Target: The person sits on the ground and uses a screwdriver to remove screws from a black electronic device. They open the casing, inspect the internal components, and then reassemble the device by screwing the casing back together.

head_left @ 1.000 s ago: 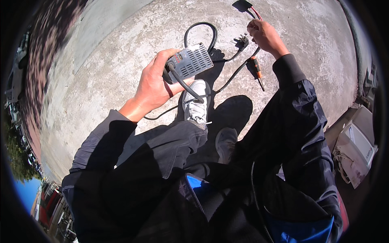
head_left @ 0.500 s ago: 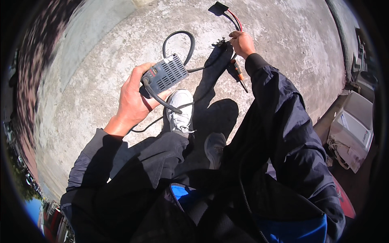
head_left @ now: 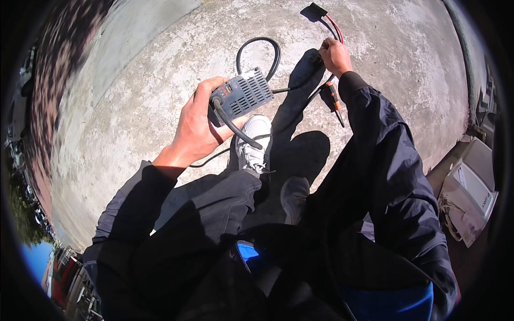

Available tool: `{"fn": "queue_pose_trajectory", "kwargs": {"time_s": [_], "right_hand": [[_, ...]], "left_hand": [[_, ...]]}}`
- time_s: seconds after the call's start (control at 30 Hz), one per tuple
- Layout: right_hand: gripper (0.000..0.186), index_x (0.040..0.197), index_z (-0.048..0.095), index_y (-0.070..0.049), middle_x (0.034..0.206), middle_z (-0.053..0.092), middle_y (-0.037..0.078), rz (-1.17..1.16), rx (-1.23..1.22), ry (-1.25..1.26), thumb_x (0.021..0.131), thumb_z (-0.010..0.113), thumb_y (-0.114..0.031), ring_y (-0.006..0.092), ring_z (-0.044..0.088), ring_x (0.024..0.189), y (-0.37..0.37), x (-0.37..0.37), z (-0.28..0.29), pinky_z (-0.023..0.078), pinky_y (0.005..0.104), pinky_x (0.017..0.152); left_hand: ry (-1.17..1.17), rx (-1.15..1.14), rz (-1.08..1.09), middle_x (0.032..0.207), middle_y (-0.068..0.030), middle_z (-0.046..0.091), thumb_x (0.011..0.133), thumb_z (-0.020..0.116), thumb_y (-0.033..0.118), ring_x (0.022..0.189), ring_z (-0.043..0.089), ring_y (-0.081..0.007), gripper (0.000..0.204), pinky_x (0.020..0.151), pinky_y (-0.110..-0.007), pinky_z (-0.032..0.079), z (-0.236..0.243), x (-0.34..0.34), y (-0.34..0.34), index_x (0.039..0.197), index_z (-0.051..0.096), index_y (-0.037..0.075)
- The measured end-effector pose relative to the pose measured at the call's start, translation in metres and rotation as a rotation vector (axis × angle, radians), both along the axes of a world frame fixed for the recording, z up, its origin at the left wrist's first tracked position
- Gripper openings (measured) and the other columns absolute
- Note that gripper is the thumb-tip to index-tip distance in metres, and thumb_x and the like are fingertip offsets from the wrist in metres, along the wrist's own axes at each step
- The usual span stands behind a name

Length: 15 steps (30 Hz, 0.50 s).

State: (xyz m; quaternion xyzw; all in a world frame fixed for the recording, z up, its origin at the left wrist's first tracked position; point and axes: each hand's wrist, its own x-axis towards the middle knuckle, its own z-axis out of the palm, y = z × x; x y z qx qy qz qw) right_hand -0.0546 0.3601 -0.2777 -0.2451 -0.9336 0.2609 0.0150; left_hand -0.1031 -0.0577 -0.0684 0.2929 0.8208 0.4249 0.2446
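Grey and slotted, the box (head_left: 247,96) sits in the left hand (head_left: 197,120), which I see clasping it, just beyond the white shoe (head_left: 254,140) from my remote view. The right hand (head_left: 335,55) pinches red and black wires (head_left: 341,36) leading to a flat black piece (head_left: 313,12); an orange-and-black pointed tool (head_left: 334,97) shows near that hand.

We see a matt grey finish on the slotted electrical case (head_left: 249,95), metal or plastic, we cannot tell which. The thick black cable (head_left: 234,128) has a smooth, rubbery sheath; the red wire (head_left: 337,27) looks plastic-coated. On the screwdriver (head_left: 334,100), a plastic handle meets a slim metal shaft. Below us the concrete (head_left: 160,91) is rough and blotchy. Our jacket (head_left: 396,168) is smooth cloth with a soft sheen, our trousers (head_left: 219,206) matt cloth.
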Motion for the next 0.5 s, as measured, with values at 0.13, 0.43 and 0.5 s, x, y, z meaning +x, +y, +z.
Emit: {"fn": "queue_pose_trajectory", "kwargs": {"time_s": [0.13,0.43,0.5], "right_hand": [[0.022,0.097,0.074,-0.003,0.087,0.077,0.018,-0.062,-0.104,0.137,0.088,0.080,-0.022,0.0349,0.078,0.088,-0.005,-0.017,0.042,0.060,0.0443,0.080],[0.019,0.114,0.070,-0.001,0.105,0.070,0.006,0.250,-1.300,0.038,0.110,0.067,-0.019,0.0166,0.073,0.094,-0.108,0.034,0.187,0.060,0.0348,0.091],[0.018,0.111,0.070,0.003,0.100,0.072,0.007,0.249,-1.266,0.007,0.106,0.065,-0.014,0.0146,0.072,0.093,-0.132,0.050,0.191,0.061,0.0327,0.091]], "left_hand": [[0.073,-0.011,-0.014,0.129,-0.0190,0.073,0.086,0.095,0.024,0.119,0.075,-0.0315,0.076,0.102,-0.042,0.058,-0.002,0.000,-0.001,0.147,0.053,0.004],[0.101,0.044,-0.031,0.121,-0.0213,0.074,0.086,0.096,0.032,0.108,0.077,-0.0353,0.075,0.092,-0.044,0.061,-0.005,-0.001,-0.001,0.142,0.053,0.006],[0.077,0.004,-0.030,0.126,-0.0184,0.075,0.088,0.094,0.029,0.115,0.077,-0.0309,0.074,0.098,-0.041,0.060,-0.005,-0.001,-0.002,0.145,0.053,0.005]]}}
